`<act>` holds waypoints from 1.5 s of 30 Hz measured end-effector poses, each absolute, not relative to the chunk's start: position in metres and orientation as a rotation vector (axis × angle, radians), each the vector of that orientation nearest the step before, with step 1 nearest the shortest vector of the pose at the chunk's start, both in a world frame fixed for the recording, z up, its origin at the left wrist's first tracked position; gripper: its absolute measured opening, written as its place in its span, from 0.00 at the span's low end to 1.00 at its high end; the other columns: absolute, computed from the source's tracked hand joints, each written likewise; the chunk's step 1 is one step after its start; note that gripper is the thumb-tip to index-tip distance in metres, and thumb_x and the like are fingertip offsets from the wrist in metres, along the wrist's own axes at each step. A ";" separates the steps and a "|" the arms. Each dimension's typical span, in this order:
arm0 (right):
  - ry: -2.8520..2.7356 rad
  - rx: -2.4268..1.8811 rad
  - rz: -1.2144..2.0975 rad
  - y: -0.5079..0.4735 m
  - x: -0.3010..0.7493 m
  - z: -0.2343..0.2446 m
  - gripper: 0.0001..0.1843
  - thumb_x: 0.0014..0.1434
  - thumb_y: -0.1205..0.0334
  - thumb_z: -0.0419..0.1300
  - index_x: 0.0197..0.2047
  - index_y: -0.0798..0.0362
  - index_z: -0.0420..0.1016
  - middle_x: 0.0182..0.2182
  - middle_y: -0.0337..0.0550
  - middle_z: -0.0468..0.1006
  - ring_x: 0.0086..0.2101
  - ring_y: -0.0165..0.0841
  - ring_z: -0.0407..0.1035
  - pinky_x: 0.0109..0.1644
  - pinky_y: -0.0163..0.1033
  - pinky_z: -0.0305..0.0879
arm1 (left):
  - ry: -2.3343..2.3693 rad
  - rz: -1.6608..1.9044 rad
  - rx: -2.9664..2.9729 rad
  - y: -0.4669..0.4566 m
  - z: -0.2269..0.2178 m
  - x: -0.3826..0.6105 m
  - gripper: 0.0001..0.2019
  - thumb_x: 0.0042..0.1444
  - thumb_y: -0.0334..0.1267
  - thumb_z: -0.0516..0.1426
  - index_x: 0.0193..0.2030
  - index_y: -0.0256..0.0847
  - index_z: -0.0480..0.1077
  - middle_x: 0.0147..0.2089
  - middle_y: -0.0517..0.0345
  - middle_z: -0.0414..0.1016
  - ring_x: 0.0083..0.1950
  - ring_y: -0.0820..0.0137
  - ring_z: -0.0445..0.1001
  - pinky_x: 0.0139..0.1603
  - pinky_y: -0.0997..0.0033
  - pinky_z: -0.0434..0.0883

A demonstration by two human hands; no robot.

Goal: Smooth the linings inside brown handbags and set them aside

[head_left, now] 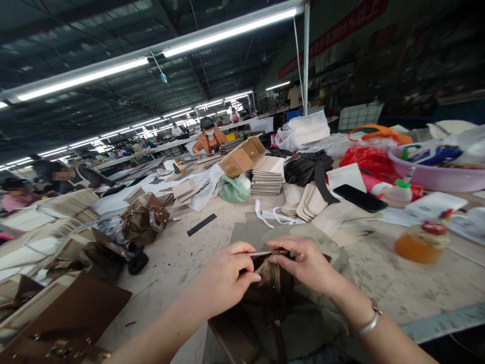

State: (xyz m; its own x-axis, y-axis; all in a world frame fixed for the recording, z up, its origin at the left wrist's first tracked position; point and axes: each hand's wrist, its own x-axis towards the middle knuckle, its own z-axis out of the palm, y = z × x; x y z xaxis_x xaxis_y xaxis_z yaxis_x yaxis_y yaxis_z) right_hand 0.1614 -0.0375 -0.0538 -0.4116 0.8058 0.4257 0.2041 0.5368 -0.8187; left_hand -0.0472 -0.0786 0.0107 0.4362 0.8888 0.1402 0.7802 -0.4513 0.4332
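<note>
A dark brown and olive bag [265,308] stands on a grey-green sheet at the front of the worktable, close to me. My left hand [229,275] pinches the left part of its upper edge between thumb and fingers. On the right part of the same edge, my right hand [303,260] is closed, thumb toward the inside and fingers over the rim. Folded lining shows between the two hands. The lower part of the bag is in shadow and hard to make out.
Brown bags [146,217] and stacked beige panels [68,210] line the left. Ahead are a cardboard box [242,155], a panel stack [267,177] and a black strip [201,225]. At right lie a phone [359,198], a glue jar [422,242] and a pink basin [439,169]. Co-workers sit beyond.
</note>
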 end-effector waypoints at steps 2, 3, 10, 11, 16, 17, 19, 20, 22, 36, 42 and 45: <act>-1.918 -0.798 0.838 -0.039 0.159 -0.054 0.14 0.57 0.66 0.59 0.47 0.49 0.76 0.39 0.42 0.78 0.39 0.33 0.71 0.43 0.36 0.66 | 1.452 0.494 2.375 -0.080 0.013 -0.044 0.08 0.51 0.31 0.59 0.23 0.39 0.68 0.48 0.59 0.72 0.39 0.72 0.73 0.40 0.72 0.66; -1.920 -0.794 0.825 -0.039 0.158 -0.054 0.14 0.57 0.67 0.58 0.47 0.48 0.76 0.39 0.42 0.78 0.39 0.33 0.71 0.44 0.36 0.66 | 1.487 0.491 2.357 -0.079 0.013 -0.043 0.08 0.51 0.31 0.59 0.22 0.39 0.68 0.46 0.58 0.73 0.38 0.72 0.73 0.40 0.72 0.66; -1.907 -0.799 0.810 -0.039 0.156 -0.056 0.14 0.58 0.66 0.58 0.47 0.49 0.76 0.39 0.43 0.78 0.38 0.33 0.71 0.43 0.37 0.67 | 1.642 0.466 2.328 -0.065 0.007 -0.043 0.10 0.53 0.30 0.55 0.21 0.38 0.66 0.31 0.59 0.71 0.32 0.72 0.69 0.33 0.73 0.62; -1.902 -0.797 0.812 -0.038 0.156 -0.056 0.14 0.58 0.65 0.58 0.47 0.49 0.76 0.39 0.43 0.77 0.39 0.33 0.70 0.43 0.37 0.67 | 1.647 0.470 2.326 -0.064 0.006 -0.043 0.09 0.53 0.30 0.55 0.22 0.38 0.66 0.30 0.59 0.71 0.31 0.72 0.68 0.32 0.74 0.61; -1.890 -0.784 0.837 -0.037 0.155 -0.057 0.14 0.57 0.65 0.58 0.47 0.49 0.76 0.39 0.44 0.77 0.39 0.34 0.70 0.44 0.38 0.67 | 1.681 0.472 2.336 -0.061 0.006 -0.041 0.09 0.52 0.31 0.54 0.22 0.38 0.66 0.28 0.60 0.69 0.29 0.73 0.67 0.31 0.74 0.60; -1.886 -0.791 0.839 -0.037 0.155 -0.057 0.14 0.57 0.66 0.58 0.47 0.50 0.76 0.39 0.44 0.77 0.40 0.34 0.70 0.44 0.39 0.67 | 1.695 0.471 2.344 -0.060 0.006 -0.040 0.09 0.52 0.31 0.55 0.22 0.38 0.66 0.27 0.60 0.69 0.28 0.73 0.66 0.30 0.74 0.59; -1.886 -0.812 0.849 -0.037 0.154 -0.057 0.13 0.57 0.65 0.58 0.46 0.50 0.76 0.40 0.45 0.77 0.40 0.35 0.70 0.45 0.39 0.67 | 1.714 0.475 2.357 -0.060 0.005 -0.040 0.08 0.52 0.30 0.55 0.22 0.38 0.66 0.26 0.61 0.68 0.27 0.74 0.65 0.28 0.74 0.57; -1.892 -0.824 0.856 -0.037 0.154 -0.056 0.13 0.57 0.65 0.58 0.46 0.51 0.77 0.39 0.45 0.78 0.40 0.35 0.70 0.45 0.39 0.67 | 1.716 0.478 2.362 -0.060 0.005 -0.040 0.08 0.52 0.30 0.55 0.22 0.38 0.66 0.26 0.61 0.68 0.27 0.74 0.65 0.28 0.75 0.57; -1.915 -0.835 0.877 -0.038 0.155 -0.056 0.13 0.56 0.65 0.59 0.45 0.51 0.77 0.39 0.45 0.78 0.39 0.35 0.70 0.44 0.39 0.67 | 1.717 0.479 2.366 -0.059 0.004 -0.040 0.09 0.51 0.30 0.55 0.22 0.38 0.65 0.26 0.61 0.67 0.26 0.74 0.64 0.28 0.75 0.57; -1.979 -0.880 0.880 -0.038 0.150 -0.052 0.09 0.60 0.59 0.58 0.38 0.50 0.79 0.33 0.42 0.76 0.34 0.32 0.70 0.40 0.36 0.64 | 1.702 0.473 2.377 -0.059 0.002 -0.041 0.08 0.49 0.29 0.55 0.21 0.38 0.64 0.25 0.61 0.66 0.26 0.74 0.64 0.27 0.75 0.56; -1.970 -0.871 0.907 -0.038 0.150 -0.050 0.08 0.59 0.61 0.59 0.35 0.51 0.80 0.30 0.41 0.75 0.32 0.31 0.69 0.36 0.34 0.63 | 1.640 0.449 2.336 -0.061 0.005 -0.041 0.09 0.49 0.29 0.55 0.20 0.38 0.62 0.28 0.60 0.68 0.29 0.73 0.66 0.30 0.75 0.59; -1.978 -0.865 0.871 -0.038 0.149 -0.049 0.09 0.59 0.62 0.58 0.33 0.52 0.79 0.28 0.41 0.73 0.31 0.31 0.68 0.35 0.34 0.62 | 1.643 0.426 2.324 -0.061 0.007 -0.040 0.09 0.48 0.28 0.55 0.20 0.38 0.61 0.28 0.59 0.68 0.30 0.73 0.66 0.31 0.74 0.59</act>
